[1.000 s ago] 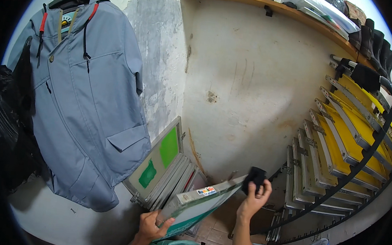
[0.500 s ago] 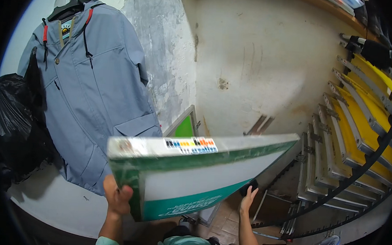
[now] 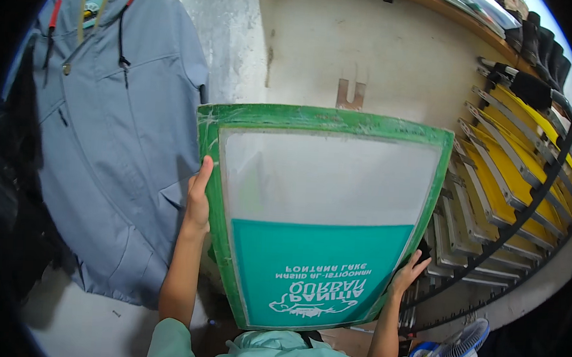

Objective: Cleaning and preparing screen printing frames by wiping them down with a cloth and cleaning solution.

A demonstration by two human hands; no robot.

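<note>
Bare plaster wall (image 3: 383, 61) fills the background, with a grey-blue hooded jacket (image 3: 113, 137) hanging flat against it on the person's left and a rack of yellow-meshed screen frames (image 3: 513, 171) slanting along it on the right. A wooden shelf (image 3: 450, 12) runs above the rack, and a small blue fan (image 3: 461, 346) sits on the floor at the lower right.

Between the two raised arms stands a green-framed printing screen (image 3: 319, 219), held up off any surface, face toward the camera and square to the person's chest. Its upper half is pale, bare mesh; its lower half carries a teal block with white lettering and a figure. The frame is a little wider than it is tall, its long axis running left to right from one hand to the other, and it narrows toward the bottom in this curved view.

Each hand takes one side edge. The left hand (image 3: 198, 200) sits higher, at mid-height of the left rail, fingers straight and pressed together along the frame's edge. The right hand (image 3: 409, 272) sits lower, near the bottom right corner, fingers spread a little and curled onto the rail. Neither hand is nearer than the other; the screen is clamped between them.
</note>
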